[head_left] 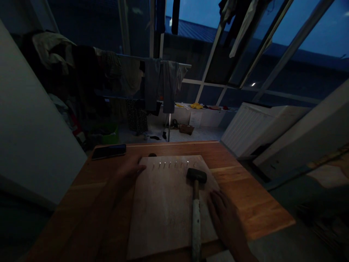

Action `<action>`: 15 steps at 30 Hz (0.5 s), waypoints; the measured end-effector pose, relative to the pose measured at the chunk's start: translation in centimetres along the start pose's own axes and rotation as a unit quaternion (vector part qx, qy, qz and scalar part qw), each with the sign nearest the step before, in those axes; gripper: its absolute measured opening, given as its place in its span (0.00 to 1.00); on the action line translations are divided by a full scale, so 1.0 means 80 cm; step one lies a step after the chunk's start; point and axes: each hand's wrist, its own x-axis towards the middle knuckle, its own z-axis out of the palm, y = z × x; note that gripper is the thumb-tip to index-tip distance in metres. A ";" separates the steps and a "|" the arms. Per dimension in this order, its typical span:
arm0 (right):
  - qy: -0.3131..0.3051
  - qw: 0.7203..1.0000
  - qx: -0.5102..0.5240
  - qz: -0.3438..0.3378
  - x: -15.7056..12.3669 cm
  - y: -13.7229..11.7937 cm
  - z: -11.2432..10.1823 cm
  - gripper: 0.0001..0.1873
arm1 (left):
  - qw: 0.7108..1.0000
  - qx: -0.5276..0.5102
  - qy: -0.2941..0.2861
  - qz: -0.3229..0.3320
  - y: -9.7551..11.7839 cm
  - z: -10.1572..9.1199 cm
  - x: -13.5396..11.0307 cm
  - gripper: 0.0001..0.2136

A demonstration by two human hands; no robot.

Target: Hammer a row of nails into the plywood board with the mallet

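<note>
A pale wooden board (160, 211) lies on the table, with a row of several thin nails (170, 164) standing up near its far edge. On the board's right side rests a mallet with a dark head (196, 175) and a worn white-painted handle (196, 218) pointing towards me; neither hand holds it. My left hand (129, 169) grips the board's far left corner, its thumb over the edge and its other fingers partly lost in shadow. My right hand (223, 209) lies along the right edge, fingers stretched out, beside the mallet handle.
A phone (109, 151) lies at the table's (245, 189) far left corner. A small dark round thing (152, 155) sits just behind the board. Beyond the table stand a clothes rack with hanging laundry (169, 83), a green basin (109, 134) and a white ribbed cabinet-like object (245, 127).
</note>
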 end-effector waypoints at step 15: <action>-0.039 0.958 -0.190 0.210 0.058 0.219 -0.103 0.30 | 0.935 0.216 -0.113 0.257 0.130 0.211 -0.038 0.22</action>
